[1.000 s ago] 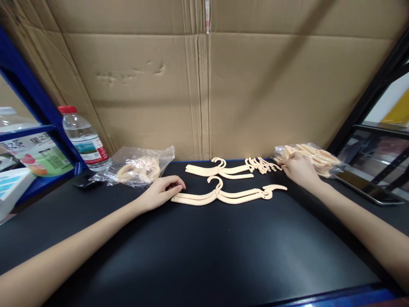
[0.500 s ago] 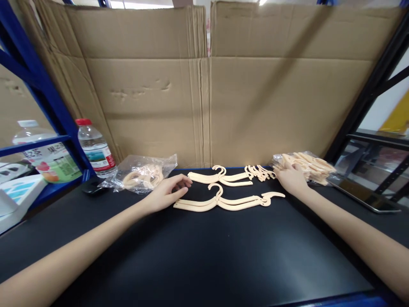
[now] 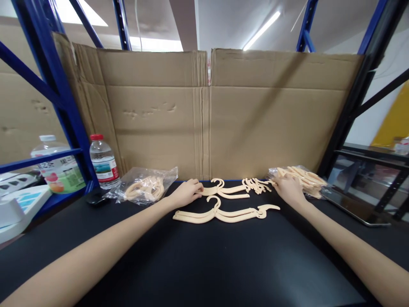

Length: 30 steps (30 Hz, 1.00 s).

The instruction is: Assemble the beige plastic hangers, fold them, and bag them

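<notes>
While the two hands are held well apart over the black counter [image 3: 223,264], the left end of the back hanger [image 3: 211,190] is covered by the left hand [image 3: 189,192], fingers loosely bent; whether it is gripped or merely touched cannot be told. Over on the right, the near-left edge of a clear bag of pale parts [image 3: 308,181] is covered by the right hand [image 3: 289,190], fingers curled downward; how tightly they are closed, and on what, is hidden. Between the hands, a cluster of small pieces [image 3: 257,186] is spread at the back hanger's right end, near the right fingertips. In front, the front hanger [image 3: 216,212] is laid flat, with a curved piece [image 3: 270,207] placed at its right end.
</notes>
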Each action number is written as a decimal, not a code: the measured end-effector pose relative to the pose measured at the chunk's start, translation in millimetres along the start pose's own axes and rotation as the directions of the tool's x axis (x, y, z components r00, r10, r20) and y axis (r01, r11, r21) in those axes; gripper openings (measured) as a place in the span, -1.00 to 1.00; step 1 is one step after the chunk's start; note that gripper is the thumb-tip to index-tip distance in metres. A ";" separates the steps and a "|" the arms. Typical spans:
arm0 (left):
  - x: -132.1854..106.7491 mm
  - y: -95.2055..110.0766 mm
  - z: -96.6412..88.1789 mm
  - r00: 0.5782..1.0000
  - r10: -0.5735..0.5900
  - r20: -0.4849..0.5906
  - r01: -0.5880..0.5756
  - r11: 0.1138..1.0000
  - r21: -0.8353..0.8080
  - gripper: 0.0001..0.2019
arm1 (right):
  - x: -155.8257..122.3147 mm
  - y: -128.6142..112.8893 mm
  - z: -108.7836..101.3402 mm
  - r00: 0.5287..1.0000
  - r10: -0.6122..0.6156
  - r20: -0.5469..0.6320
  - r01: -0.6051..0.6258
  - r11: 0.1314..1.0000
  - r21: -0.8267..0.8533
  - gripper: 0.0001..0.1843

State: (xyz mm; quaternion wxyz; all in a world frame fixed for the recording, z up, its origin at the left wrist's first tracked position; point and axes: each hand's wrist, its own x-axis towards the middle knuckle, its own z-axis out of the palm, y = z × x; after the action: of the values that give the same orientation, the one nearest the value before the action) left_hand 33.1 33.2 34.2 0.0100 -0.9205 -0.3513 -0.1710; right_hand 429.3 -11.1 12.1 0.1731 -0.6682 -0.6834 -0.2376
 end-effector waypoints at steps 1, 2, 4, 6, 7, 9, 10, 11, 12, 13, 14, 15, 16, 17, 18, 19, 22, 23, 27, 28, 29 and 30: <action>1.6 0.1 0.5 1.000 0.001 0.003 -0.001 1.000 0.004 -0.95 | 1.1 2.3 -0.4 1.000 0.012 -0.023 -0.011 0.999 0.046 -0.73; 2.9 0.2 0.9 1.000 0.002 0.005 -0.002 1.000 0.005 -0.96 | 2.3 4.3 -0.6 0.999 0.027 -0.047 -0.022 0.995 0.097 -0.72; 4.8 0.7 1.2 1.000 0.006 0.007 -0.006 1.000 -0.001 -0.96 | 4.7 7.1 -0.4 0.993 0.070 -0.092 -0.049 0.976 0.211 -0.69; 6.0 2.2 1.0 1.000 0.008 0.000 -0.008 1.000 -0.017 -0.95 | 6.5 8.3 0.3 0.983 0.133 -0.129 -0.084 0.940 0.330 -0.68; 6.3 3.3 0.6 1.000 0.008 -0.007 -0.008 1.000 -0.028 -0.95 | 7.1 8.3 0.6 0.976 0.168 -0.141 -0.101 0.916 0.388 -0.69; 6.2 5.9 -1.3 1.000 -0.001 -0.032 -0.001 0.998 -0.055 -0.94 | 7.2 7.3 0.3 0.961 0.235 -0.148 -0.132 0.855 0.502 -0.73; 5.9 7.3 -3.0 0.999 -0.011 -0.048 0.007 0.998 -0.069 -0.94 | 6.8 6.1 -0.3 0.954 0.264 -0.141 -0.144 0.817 0.559 -0.74; 5.1 8.6 -5.1 0.997 -0.025 -0.069 0.019 0.996 -0.083 -0.94 | 6.1 4.5 -1.4 0.949 0.289 -0.126 -0.154 0.774 0.615 -0.73; 4.0 9.8 -7.7 0.995 -0.043 -0.092 0.034 0.995 -0.096 -0.94 | 5.1 2.3 -2.9 0.944 0.311 -0.107 -0.163 0.725 0.669 -0.72; 2.4 10.8 -10.7 0.991 -0.064 -0.119 0.051 0.993 -0.110 -0.95 | 3.9 -0.3 -4.8 0.941 0.328 -0.083 -0.170 0.671 0.721 -0.70; 0.1 11.9 -13.9 0.985 -0.086 -0.146 0.068 0.990 -0.125 -0.97 | 2.4 -3.5 -7.1 0.939 0.340 -0.057 -0.176 0.614 0.769 -0.68; -2.9 13.0 -17.3 0.979 -0.107 -0.175 0.083 0.987 -0.141 -0.98 | 0.8 -7.2 -9.8 0.937 0.348 -0.029 -0.181 0.555 0.812 -0.66; -6.6 14.3 -20.6 0.971 -0.127 -0.203 0.095 0.983 -0.158 -0.98 | -0.9 -11.3 -12.9 0.937 0.350 0.001 -0.186 0.496 0.848 -0.64; -11.1 15.9 -23.5 0.963 -0.144 -0.229 0.104 0.979 -0.177 -0.96 | -2.7 -16.0 -16.3 0.937 0.347 0.035 -0.195 0.438 0.878 -0.62; -16.2 18.0 -25.9 0.955 -0.158 -0.252 0.109 0.974 -0.197 -0.94 | -4.7 -21.1 -20.1 0.938 0.339 0.071 -0.207 0.383 0.900 -0.61; -22.0 20.5 -27.4 0.948 -0.169 -0.269 0.110 0.970 -0.218 -0.92 | -6.8 -26.8 -24.3 0.939 0.326 0.108 -0.221 0.333 0.917 -0.59; -41.6 30.8 -25.4 0.943 -0.177 -0.282 0.097 0.956 -0.278 -0.87 | -14.4 -47.3 -39.0 0.941 0.271 0.200 -0.262 0.214 0.941 -0.56; -48.4 34.8 -22.6 0.943 -0.178 -0.280 0.091 0.950 -0.297 -0.86 | -17.4 -55.1 -44.4 0.944 0.240 0.228 -0.271 0.166 0.948 -0.57; -70.3 50.3 -8.2 0.929 -0.208 -0.308 0.081 0.922 -0.377 -0.85 | -30.0 -84.6 -64.0 0.937 0.032 0.349 -0.347 -0.054 0.936 -0.63; -73.7 53.1 -5.2 0.923 -0.214 -0.319 0.080 0.919 -0.385 -0.85 | -32.5 -89.9 -67.3 0.926 -0.016 0.376 -0.376 -0.091 0.922 -0.63; -76.2 55.3 -3.0 0.922 -0.216 -0.322 0.080 0.919 -0.387 -0.85 | -34.5 -93.6 -69.5 0.916 -0.050 0.398 -0.401 -0.113 0.909 -0.63; -77.9 56.9 -1.4 0.922 -0.212 -0.323 0.078 0.921 -0.381 -0.85 | -35.8 -95.8 -70.7 0.906 -0.074 0.417 -0.424 -0.134 0.896 -0.64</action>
State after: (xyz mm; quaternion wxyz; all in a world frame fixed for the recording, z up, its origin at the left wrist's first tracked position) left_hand 15.5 -60.0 16.2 -0.1084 -0.8306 -0.3743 -0.3977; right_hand 329.8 -79.6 41.8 0.5226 -0.4309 -0.5481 0.4907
